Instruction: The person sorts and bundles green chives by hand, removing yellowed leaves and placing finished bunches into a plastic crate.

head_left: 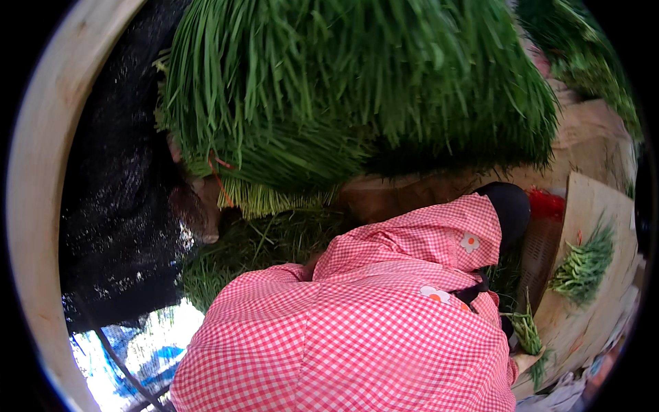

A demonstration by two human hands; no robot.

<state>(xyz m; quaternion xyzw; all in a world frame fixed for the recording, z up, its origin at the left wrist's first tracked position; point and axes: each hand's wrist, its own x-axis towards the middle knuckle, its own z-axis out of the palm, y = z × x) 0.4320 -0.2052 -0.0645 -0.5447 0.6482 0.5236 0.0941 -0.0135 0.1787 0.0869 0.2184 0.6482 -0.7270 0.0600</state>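
Observation:
My right hand (527, 360) is at the lower right, beside the edge of a wooden board (557, 323). Its fingers are closed round a small bunch of green chives (526, 331), pale stems and leaf ends sticking out on both sides. Part of the hand is hidden by my sleeve and the leaves. Another small bunch of chives (583, 268), with a bit of red at its top, lies farther up on the board. My left hand is out of sight.
A large heap of long-leaved chives (343, 75) fills the far side, with a tied bundle's cut stems (278, 198) below it. Loose leaves (264, 240) lie nearer. My checked garment (343, 329) covers much of the view. Black sheeting (117, 192) hangs at left; more greens (590, 62) lie far right.

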